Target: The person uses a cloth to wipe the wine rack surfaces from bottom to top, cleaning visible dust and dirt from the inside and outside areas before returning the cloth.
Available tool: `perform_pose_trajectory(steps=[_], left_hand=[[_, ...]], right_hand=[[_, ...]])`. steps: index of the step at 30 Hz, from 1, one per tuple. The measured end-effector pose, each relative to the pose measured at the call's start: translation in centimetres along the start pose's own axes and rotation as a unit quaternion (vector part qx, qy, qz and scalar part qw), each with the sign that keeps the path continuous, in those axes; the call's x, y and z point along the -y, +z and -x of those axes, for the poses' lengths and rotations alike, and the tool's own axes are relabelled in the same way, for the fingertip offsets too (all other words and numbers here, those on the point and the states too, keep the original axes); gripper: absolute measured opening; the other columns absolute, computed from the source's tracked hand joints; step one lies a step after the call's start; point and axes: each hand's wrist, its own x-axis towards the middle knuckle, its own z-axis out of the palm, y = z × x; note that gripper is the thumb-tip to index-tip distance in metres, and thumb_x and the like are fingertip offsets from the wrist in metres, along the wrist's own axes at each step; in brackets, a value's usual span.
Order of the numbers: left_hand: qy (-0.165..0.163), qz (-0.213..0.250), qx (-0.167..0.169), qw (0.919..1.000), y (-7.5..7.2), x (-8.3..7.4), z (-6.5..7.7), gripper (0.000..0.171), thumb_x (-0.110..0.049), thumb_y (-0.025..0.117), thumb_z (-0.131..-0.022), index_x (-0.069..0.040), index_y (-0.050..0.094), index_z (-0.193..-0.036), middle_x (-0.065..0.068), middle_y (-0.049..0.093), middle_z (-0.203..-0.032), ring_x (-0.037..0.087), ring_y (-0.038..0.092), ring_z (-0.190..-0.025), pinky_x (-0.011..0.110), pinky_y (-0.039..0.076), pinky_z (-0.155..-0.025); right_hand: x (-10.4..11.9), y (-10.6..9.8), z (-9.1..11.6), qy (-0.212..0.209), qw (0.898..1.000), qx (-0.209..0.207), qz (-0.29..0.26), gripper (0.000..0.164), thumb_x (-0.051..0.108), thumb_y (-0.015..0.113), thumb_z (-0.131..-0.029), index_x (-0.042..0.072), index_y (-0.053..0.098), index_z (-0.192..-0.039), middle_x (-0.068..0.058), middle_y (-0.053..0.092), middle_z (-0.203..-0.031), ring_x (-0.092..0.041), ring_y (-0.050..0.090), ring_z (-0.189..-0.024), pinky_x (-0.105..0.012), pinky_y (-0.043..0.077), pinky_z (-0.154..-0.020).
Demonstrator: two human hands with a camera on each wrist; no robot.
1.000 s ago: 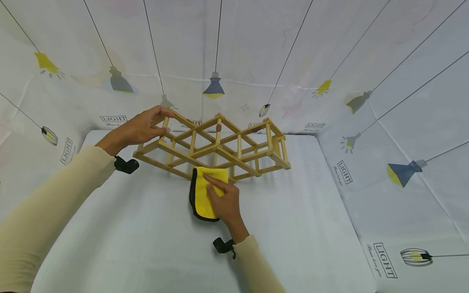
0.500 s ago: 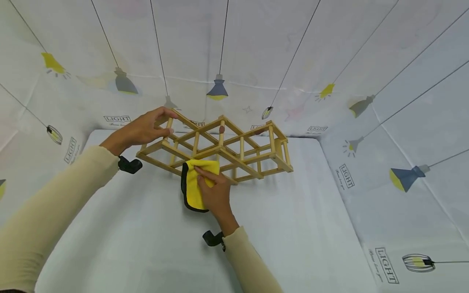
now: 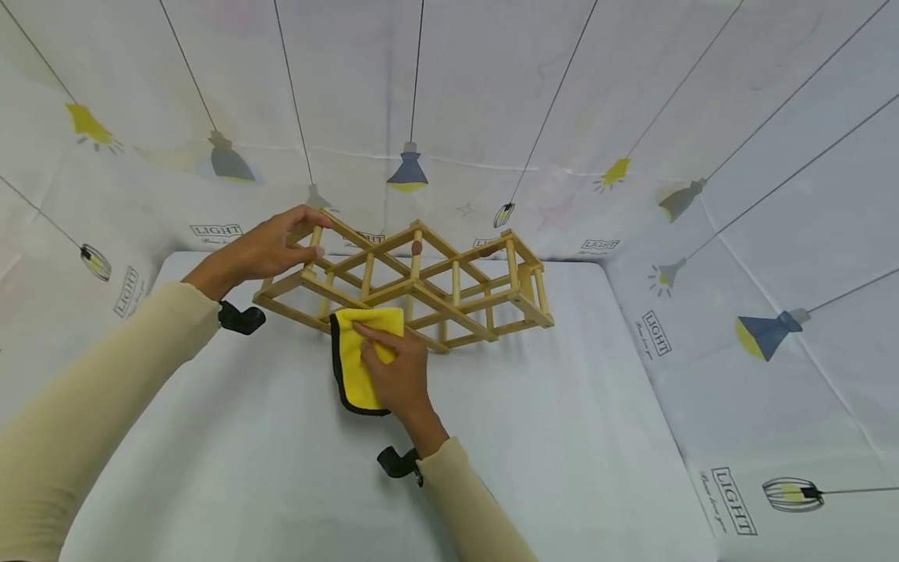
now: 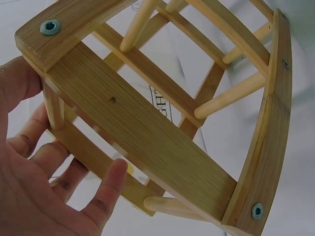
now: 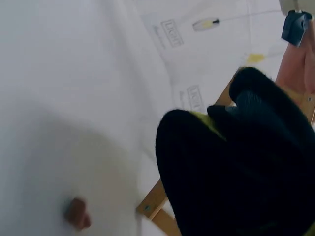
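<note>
Two arms (image 3: 112, 394) reach forward, left grip (image 3: 270, 246) holding the wooden rack (image 3: 416, 286), right grip (image 3: 400, 375) the yellow cloth (image 3: 357, 365).

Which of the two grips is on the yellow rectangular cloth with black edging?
The right grip, with thumb and forefinger on that black-edged yellow cloth. The left grip instead holds the left end of the openwork light-wood rack.

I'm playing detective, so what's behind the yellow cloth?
In the head view, the wooden rack shows past both sides of the yellow cloth. The cloth covers part of its lower bars, so that stretch is hidden.
</note>
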Motion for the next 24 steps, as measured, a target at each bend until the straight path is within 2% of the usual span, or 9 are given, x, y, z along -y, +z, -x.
perform_pose_trajectory(steps=[3, 5, 11, 13, 14, 16, 19, 23, 24], left_hand=[[-0.003, 0.000, 0.000, 1.0000, 0.1, 0.0, 0.0, 0.051, -0.019, 0.064, -0.106, -0.011, 0.044, -0.153, 0.015, 0.028, -0.175, 0.041, 0.016, -0.165, 0.072, 0.020, -0.128], [-0.004, 0.002, 0.003, 1.0000, 0.1, 0.0, 0.0, 0.051, -0.020, 0.064, -0.106, -0.011, 0.043, -0.153, 0.014, 0.028, -0.175, 0.040, 0.016, -0.165, 0.072, 0.021, -0.127], [0.007, 0.001, 0.003, 1.0000, -0.2, 0.0, 0.0, 0.052, -0.020, 0.065, -0.106, -0.011, 0.043, -0.153, 0.014, 0.028, -0.175, 0.040, 0.017, -0.165, 0.072, 0.020, -0.127], [0.007, -0.002, 0.002, 1.0000, -0.4, 0.0, 0.0, 0.052, -0.021, 0.065, -0.106, -0.011, 0.043, -0.153, 0.014, 0.028, -0.176, 0.040, 0.017, -0.165, 0.073, 0.020, -0.127], [0.005, -0.003, 0.001, 1.0000, -0.5, 0.0, 0.0, 0.053, -0.021, 0.065, -0.106, -0.012, 0.043, -0.153, 0.014, 0.027, -0.176, 0.040, 0.016, -0.165, 0.073, 0.019, -0.127], [0.002, -0.004, 0.001, 1.0000, -0.5, 0.0, 0.0, 0.053, -0.021, 0.065, -0.106, -0.013, 0.043, -0.153, 0.013, 0.027, -0.176, 0.041, 0.016, -0.166, 0.074, 0.019, -0.127], [-0.003, -0.002, 0.002, 1.0000, -0.4, 0.0, 0.1, 0.052, -0.021, 0.065, -0.107, -0.014, 0.043, -0.153, 0.013, 0.026, -0.176, 0.040, 0.015, -0.166, 0.073, 0.020, -0.127], [-0.003, 0.001, 0.001, 1.0000, 0.0, 0.1, 0.0, 0.052, -0.020, 0.064, -0.107, -0.013, 0.043, -0.153, 0.014, 0.026, -0.176, 0.040, 0.015, -0.166, 0.073, 0.021, -0.127], [-0.003, 0.001, 0.000, 1.0000, 0.1, 0.1, 0.0, 0.051, -0.020, 0.064, -0.107, -0.013, 0.043, -0.153, 0.014, 0.026, -0.176, 0.040, 0.015, -0.166, 0.073, 0.022, -0.127]], right_hand=[[0.3, 0.5, -0.5, 0.013, 1.000, 0.021, 0.002, 0.033, 0.016, 0.071, -0.101, 0.035, 0.078, -0.127, 0.004, 0.076, -0.128, -0.012, 0.063, -0.075, -0.025, 0.058, -0.063], [-0.3, 0.5, -0.4, 0.051, 0.999, 0.017, 0.010, 0.032, 0.019, 0.070, -0.101, 0.039, 0.078, -0.126, 0.007, 0.076, -0.128, -0.010, 0.058, -0.065, -0.023, 0.054, -0.058], [-3.5, -1.0, 1.4, 0.181, 0.981, -0.046, 0.047, 0.031, 0.019, 0.071, -0.099, 0.043, 0.080, -0.117, 0.000, 0.081, -0.115, -0.012, 0.034, -0.042, -0.022, 0.038, -0.044], [-4.2, -1.6, 2.0, 0.194, 0.978, -0.061, 0.053, 0.031, 0.018, 0.071, -0.098, 0.041, 0.081, -0.117, -0.001, 0.081, -0.116, -0.011, 0.038, -0.047, -0.023, 0.039, -0.048], [-4.5, -1.8, 2.1, 0.194, 0.978, -0.062, 0.052, 0.031, 0.018, 0.071, -0.098, 0.041, 0.081, -0.117, 0.002, 0.079, -0.124, -0.010, 0.041, -0.051, -0.023, 0.042, -0.052], [-4.7, -1.8, 2.3, 0.177, 0.982, -0.050, 0.048, 0.032, 0.018, 0.070, -0.099, 0.041, 0.080, -0.119, 0.006, 0.079, -0.123, -0.011, 0.044, -0.056, -0.025, 0.047, -0.060], [-4.3, -1.2, 2.0, 0.140, 0.989, -0.012, 0.036, 0.031, 0.020, 0.070, -0.100, 0.042, 0.080, -0.120, 0.014, 0.078, -0.124, -0.005, 0.061, -0.081, -0.026, 0.054, -0.080], [-2.9, 0.4, 1.2, 0.085, 0.994, 0.060, 0.030, 0.032, 0.020, 0.070, -0.101, 0.042, 0.079, -0.123, 0.015, 0.076, -0.126, -0.009, 0.065, -0.085, -0.026, 0.056, -0.074], [-2.4, 0.9, 1.0, 0.076, 0.993, 0.079, 0.032, 0.032, 0.021, 0.070, -0.102, 0.043, 0.078, -0.125, 0.014, 0.076, -0.127, -0.011, 0.063, -0.079, -0.026, 0.055, -0.071]])
